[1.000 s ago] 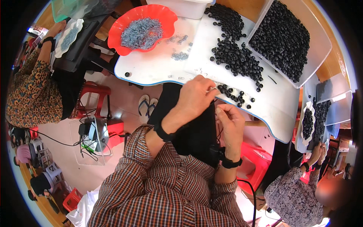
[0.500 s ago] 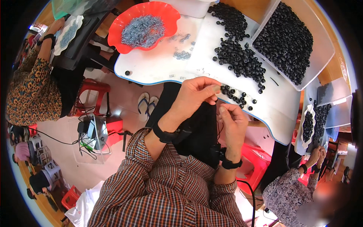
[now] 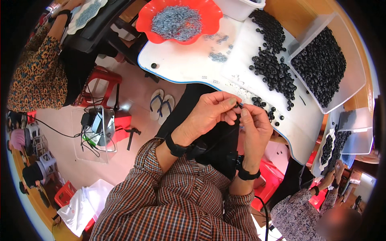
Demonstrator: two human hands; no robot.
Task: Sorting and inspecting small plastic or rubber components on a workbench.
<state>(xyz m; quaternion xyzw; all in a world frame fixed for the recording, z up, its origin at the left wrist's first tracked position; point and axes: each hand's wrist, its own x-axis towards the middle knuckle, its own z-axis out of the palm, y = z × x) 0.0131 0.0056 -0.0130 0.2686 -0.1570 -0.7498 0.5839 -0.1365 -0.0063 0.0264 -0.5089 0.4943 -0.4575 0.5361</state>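
Left hand and right hand, fingers pinched nearly closed, hold one dark piece by the tabletop. It is mostly hidden

We take this for a workshop: our desk carries loose heaps of black parts, a red dish of grey bits and a clear bin of more black parts. A person to our left and another to our right each have similar parts, and red stools stand about.

A tiny dark piece, mostly hidden, is held near the front edge of the white table.
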